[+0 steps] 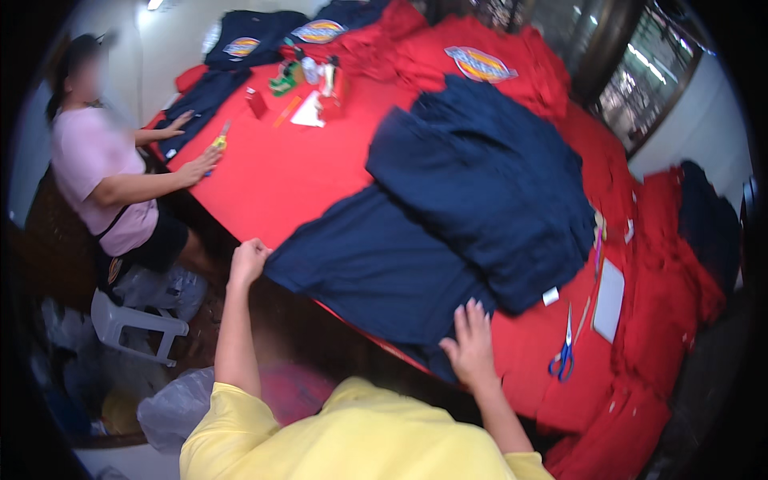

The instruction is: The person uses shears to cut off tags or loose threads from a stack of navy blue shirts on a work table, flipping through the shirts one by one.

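Observation:
A navy garment (pixel 376 260) lies spread over the near edge of the red-covered table (pixel 272 168). My left hand (pixel 250 261) is closed on the garment's left corner, right at the table edge. My right hand (pixel 472 342) rests flat with fingers apart on its near right part. Beyond them is a thick, loosely folded heap of navy cloth (pixel 496 176), overlapping the spread garment. A small white label (pixel 550 297) shows at the heap's near edge. Blue-handled scissors (pixel 564 356) lie to the right of my right hand, beside a pale flat rectangular item (pixel 609 300).
A co-worker (pixel 104 172) sits at the left, hands near yellow-handled scissors (pixel 221 141) and navy cloth. A green tape dispenser (pixel 282 84) stands farther back. Red garments (pixel 512 68) pile along the far and right sides. A white stool (pixel 136 320) stands below left.

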`<action>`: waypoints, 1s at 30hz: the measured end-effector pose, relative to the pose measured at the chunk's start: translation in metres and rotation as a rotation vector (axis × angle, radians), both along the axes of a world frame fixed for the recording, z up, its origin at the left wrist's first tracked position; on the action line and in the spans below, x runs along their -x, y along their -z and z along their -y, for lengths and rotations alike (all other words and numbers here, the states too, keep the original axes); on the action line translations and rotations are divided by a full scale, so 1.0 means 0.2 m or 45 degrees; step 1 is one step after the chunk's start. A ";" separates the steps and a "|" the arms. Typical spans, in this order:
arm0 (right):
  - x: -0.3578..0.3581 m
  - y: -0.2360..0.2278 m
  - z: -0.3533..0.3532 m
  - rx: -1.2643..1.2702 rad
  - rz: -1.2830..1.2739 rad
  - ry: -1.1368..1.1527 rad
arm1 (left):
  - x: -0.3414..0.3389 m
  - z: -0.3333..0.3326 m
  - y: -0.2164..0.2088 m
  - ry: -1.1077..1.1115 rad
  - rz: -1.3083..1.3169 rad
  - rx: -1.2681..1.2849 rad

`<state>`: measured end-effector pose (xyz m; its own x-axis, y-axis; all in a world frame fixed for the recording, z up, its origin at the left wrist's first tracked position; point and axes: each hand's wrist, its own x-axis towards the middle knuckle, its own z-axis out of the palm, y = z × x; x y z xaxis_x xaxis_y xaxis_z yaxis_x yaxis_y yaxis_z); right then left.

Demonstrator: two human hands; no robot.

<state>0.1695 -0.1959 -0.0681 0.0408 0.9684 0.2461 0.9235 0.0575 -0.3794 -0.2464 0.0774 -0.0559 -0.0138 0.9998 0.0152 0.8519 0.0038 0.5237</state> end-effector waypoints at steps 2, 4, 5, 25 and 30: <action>0.09 -0.03 0.05 0.153 0.311 -0.110 | 0.04 0.01 -0.03 -0.095 -0.025 -0.052; 0.07 -0.04 0.17 0.191 0.269 -0.250 | 0.08 0.03 0.03 -0.131 -0.002 -0.034; 0.04 -0.03 0.26 0.206 0.322 -0.386 | 0.12 0.05 0.07 -0.144 0.020 -0.031; 0.08 -0.05 0.54 0.011 0.053 -0.193 | -0.04 0.20 -0.08 0.038 0.196 0.251; -0.09 0.02 0.33 0.220 -0.252 -0.363 | -0.04 0.05 -0.40 0.251 0.728 0.441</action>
